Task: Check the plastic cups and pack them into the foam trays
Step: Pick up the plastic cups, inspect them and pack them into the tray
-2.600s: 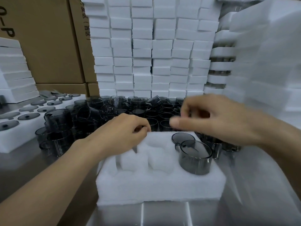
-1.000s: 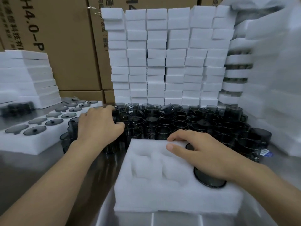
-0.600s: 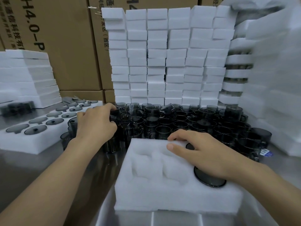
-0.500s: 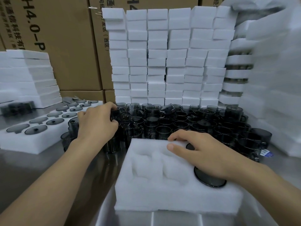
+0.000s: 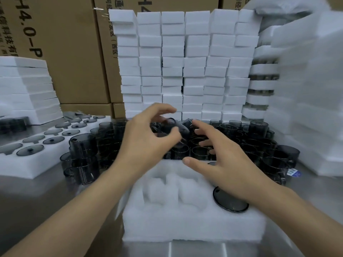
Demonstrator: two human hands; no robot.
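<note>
1. I'm placing everything off the white foam tray (image 5: 185, 227) sitting front and centre on the steel worktop (image 5: 33, 201).
2. Left hand (image 5: 146, 143): its grip is curled round one smoky plastic cup (image 5: 171, 125), index finger over the top and thumb underneath. The cup hangs just past the tray's far edge, above the pile of loose cups (image 5: 250, 140) behind the tray. It's blurry, but it looks tipped over rather than upright. Can't tell which way the mouth faces.
3. Right hand (image 5: 228, 164): grip open and holding nothing, with the fingers (image 5: 199, 125) spread. The palm is over the tray's far right corner and the fingertips are just beside the held cup. My guess is it's there to help turn the cup for the check.
4. The tray has one seated cup (image 5: 231, 204) in its near right pocket. There may be another behind it, mostly hidden under the right hand. The empty pockets (image 5: 159, 188) are on the tray's left and middle.
5. The bit that matters, I reckon: from the left grip, those empty pockets lie down and back toward the person, on the left hand's own side. So left is the nearer hand for the drop. The cup would need righting so its axis stands vertical before it goes in.
</note>
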